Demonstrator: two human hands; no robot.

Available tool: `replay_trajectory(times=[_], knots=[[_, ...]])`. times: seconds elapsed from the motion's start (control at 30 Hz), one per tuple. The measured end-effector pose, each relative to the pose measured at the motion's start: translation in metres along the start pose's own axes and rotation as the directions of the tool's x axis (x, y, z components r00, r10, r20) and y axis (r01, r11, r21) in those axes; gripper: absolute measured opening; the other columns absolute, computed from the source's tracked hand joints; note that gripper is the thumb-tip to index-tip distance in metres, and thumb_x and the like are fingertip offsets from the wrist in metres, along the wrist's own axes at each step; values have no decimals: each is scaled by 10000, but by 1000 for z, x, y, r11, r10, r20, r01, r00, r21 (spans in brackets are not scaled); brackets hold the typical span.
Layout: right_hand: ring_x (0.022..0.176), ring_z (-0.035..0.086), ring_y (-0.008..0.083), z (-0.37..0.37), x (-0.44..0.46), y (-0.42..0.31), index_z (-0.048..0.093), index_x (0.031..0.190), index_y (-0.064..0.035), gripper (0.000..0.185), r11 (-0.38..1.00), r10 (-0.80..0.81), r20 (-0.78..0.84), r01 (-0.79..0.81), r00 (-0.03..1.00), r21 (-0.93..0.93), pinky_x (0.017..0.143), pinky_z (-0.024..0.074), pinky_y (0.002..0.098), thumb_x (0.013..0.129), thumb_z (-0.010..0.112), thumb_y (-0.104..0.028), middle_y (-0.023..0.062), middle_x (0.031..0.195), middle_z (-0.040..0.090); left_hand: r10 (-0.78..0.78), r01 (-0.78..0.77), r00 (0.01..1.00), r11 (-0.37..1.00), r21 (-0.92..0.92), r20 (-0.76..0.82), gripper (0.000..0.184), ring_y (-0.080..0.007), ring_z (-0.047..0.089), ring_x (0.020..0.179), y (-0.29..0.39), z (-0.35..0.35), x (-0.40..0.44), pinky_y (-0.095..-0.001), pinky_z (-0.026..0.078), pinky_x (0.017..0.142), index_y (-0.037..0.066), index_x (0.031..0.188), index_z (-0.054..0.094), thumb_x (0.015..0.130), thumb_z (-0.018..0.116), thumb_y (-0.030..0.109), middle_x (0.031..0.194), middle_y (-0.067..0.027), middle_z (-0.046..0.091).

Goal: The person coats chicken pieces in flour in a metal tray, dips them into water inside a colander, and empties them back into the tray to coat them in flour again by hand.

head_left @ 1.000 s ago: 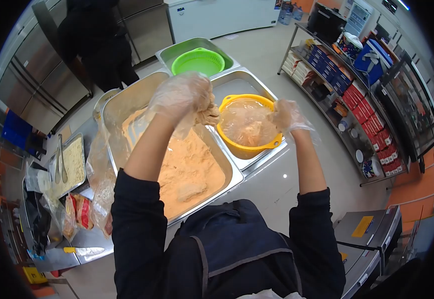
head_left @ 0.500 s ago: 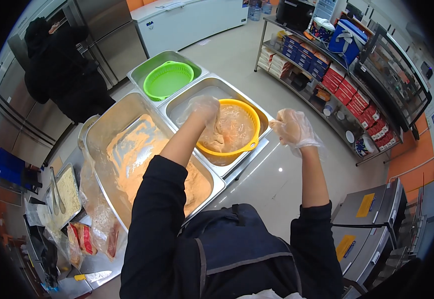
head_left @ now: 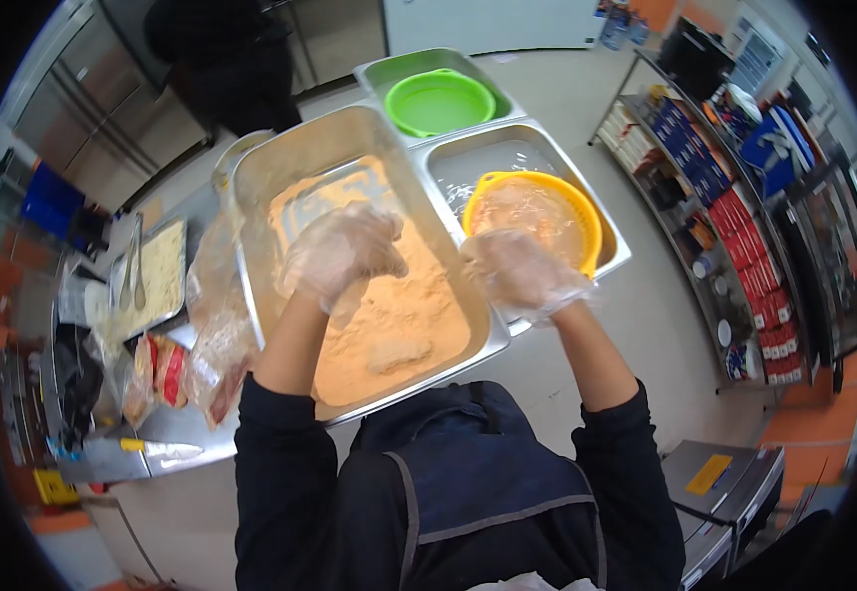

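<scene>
My left hand (head_left: 345, 254), in a clear plastic glove, is over the deep metal pan (head_left: 243, 212) of orange-tinted flour (head_left: 424, 305). Its fingers are curled downward, and what they hold, if anything, is hidden. A flour-coated piece (head_left: 399, 353) lies near the pan's front end. My right hand (head_left: 522, 274), gloved the same way, is closed at the near edge of the yellow basket (head_left: 594, 222); its grip is hidden too. Pale pieces of raw meat (head_left: 532, 212) sit in cloudy water inside that basket, which stands in a metal pan of water (head_left: 438, 163).
A green basket (head_left: 438, 101) stands in another metal pan behind. To the left are a tray of pale crumbs (head_left: 163, 266) with tongs, plastic bags (head_left: 217, 360) and a yellow-handled knife (head_left: 163, 448). A person in black (head_left: 227, 59) stands at the back; shelving (head_left: 714, 197) is at right.
My left hand has come out of the yellow basket and moved left over the flour. My right hand has moved left to the basket's near edge. The view has tilted down and turned left.
</scene>
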State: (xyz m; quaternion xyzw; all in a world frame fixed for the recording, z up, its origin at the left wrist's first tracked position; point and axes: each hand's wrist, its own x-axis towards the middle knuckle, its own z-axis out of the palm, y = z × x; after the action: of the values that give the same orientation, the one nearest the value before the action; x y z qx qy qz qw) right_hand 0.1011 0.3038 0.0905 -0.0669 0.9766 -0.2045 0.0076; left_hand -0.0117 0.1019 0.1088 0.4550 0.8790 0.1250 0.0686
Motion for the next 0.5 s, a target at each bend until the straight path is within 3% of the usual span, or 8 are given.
replay_trajectory(times=[0.03, 0.1, 0.17, 0.23, 0.3, 0.37, 0.43, 0.5], knots=[[864, 588, 347, 22, 18, -1, 604, 850, -27, 167, 999, -54, 162, 52, 985, 15, 768, 463, 426, 743, 558, -148, 190, 861, 605, -57, 57, 998, 998, -17, -14, 402, -230, 584, 900, -5, 5, -14, -341, 461, 749, 77, 912, 627, 625, 680, 353, 904, -94, 631], [828, 616, 333, 79, 39, -2, 625, 872, -24, 183, 921, -385, 176, 389, 906, 10, 696, 492, 402, 739, 556, -130, 180, 872, 628, -162, 160, 986, 986, -55, -39, 347, -222, 587, 859, -17, 19, -40, -333, 466, 720, 86, 813, 628, 616, 674, 369, 835, -68, 636], [810, 627, 323, 106, 47, -26, 630, 897, -19, 204, 918, -325, 330, 380, 886, -117, 679, 502, 387, 738, 559, -125, 177, 877, 636, -223, 205, 968, 967, -149, -116, 329, -213, 587, 860, -46, 56, -61, -321, 469, 720, 88, 823, 646, 601, 701, 326, 828, -60, 637], [792, 639, 313, 131, 44, -37, 636, 922, -13, 226, 890, -239, 473, 386, 848, -243, 661, 512, 373, 737, 562, -120, 174, 882, 645, -238, 101, 927, 903, -417, -289, 289, -203, 585, 850, -69, 89, -80, -299, 465, 721, 99, 813, 664, 585, 729, 264, 834, -50, 636], [795, 649, 294, 156, 41, -41, 642, 947, -10, 241, 923, -160, 604, 335, 781, -189, 681, 522, 357, 749, 555, -116, 174, 899, 652, -153, 5, 907, 936, -353, -392, 214, -209, 587, 869, -79, 96, -94, -288, 463, 739, 117, 795, 678, 606, 731, 204, 861, -58, 636], [801, 647, 292, 164, 49, -35, 644, 929, -13, 225, 876, -246, 605, 441, 757, -196, 686, 523, 356, 753, 551, -117, 174, 894, 652, -57, -89, 868, 959, -269, -493, 155, -214, 589, 887, -78, 85, -98, -278, 461, 758, 136, 776, 692, 627, 734, 144, 889, -65, 637], [808, 646, 289, 155, 55, -31, 646, 911, -16, 210, 812, -335, 597, 545, 729, -210, 692, 524, 356, 757, 548, -118, 175, 888, 651, -356, 201, 892, 865, -460, -280, 199, -232, 589, 890, -74, 71, -93, -299, 455, 774, 107, 812, 669, 674, 712, 244, 893, -75, 636], [815, 643, 282, 121, 56, -38, 646, 854, -42, 163, 861, -338, 503, 477, 795, -176, 679, 521, 347, 756, 551, -132, 145, 868, 652, -437, 313, 862, 858, -407, -258, 258, -241, 584, 904, -69, 63, -80, -314, 451, 781, 93, 844, 657, 693, 683, 301, 892, -84, 635]])
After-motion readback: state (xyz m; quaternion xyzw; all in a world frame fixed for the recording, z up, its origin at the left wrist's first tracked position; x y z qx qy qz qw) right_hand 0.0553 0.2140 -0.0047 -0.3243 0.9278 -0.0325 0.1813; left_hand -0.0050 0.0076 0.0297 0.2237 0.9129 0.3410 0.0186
